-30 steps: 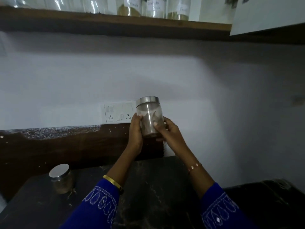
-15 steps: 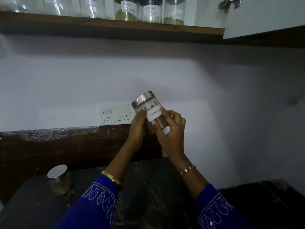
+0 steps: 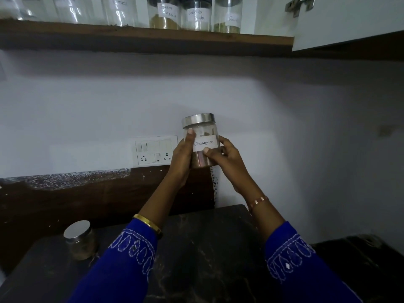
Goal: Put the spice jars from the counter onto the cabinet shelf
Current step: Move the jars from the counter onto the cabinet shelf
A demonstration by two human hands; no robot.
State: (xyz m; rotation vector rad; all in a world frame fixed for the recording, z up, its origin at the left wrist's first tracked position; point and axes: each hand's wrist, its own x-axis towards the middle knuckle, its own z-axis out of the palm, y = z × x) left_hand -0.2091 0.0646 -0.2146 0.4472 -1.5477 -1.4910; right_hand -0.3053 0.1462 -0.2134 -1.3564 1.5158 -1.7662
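Observation:
A glass spice jar (image 3: 202,138) with a steel lid and a white label reading "Cinnamon" is held upright in front of the wall, above the dark counter (image 3: 207,248). My left hand (image 3: 180,160) wraps its left side and my right hand (image 3: 225,158) its right side, thumb on the label. A second steel-lidded jar (image 3: 79,239) stands on the counter at the left. High above, the wooden cabinet shelf (image 3: 142,37) carries several labelled jars (image 3: 195,15).
A white open cabinet door (image 3: 349,18) hangs at the upper right beside the shelf. A switch and socket plate (image 3: 153,152) sits on the wall just left of the held jar. A dark backsplash (image 3: 87,193) runs behind the counter.
The jar has been turned in both hands, from tilted to upright, so that its label now faces me. The view has tipped up, showing more of the shelf.

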